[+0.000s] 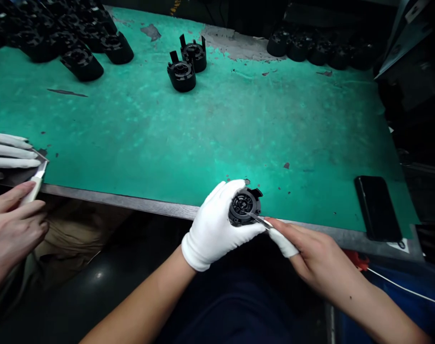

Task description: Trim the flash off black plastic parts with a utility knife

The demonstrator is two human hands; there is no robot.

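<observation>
My left hand (213, 227), in a white glove, is closed around a round black plastic part (244, 206) held just over the near edge of the table. My bare right hand (303, 246) pinches a small knife with a white-wrapped handle (283, 241). Its thin metal blade (257, 219) touches the face of the black part. Both hands meet at the table's front edge, right of centre.
The green table (210, 129) carries two black parts (186, 64) at the back centre, a heap of them (59, 36) at back left and a row (317, 48) at back right. A black phone (377, 208) lies near the right front. A co-worker's hands (9, 191) work at the left edge.
</observation>
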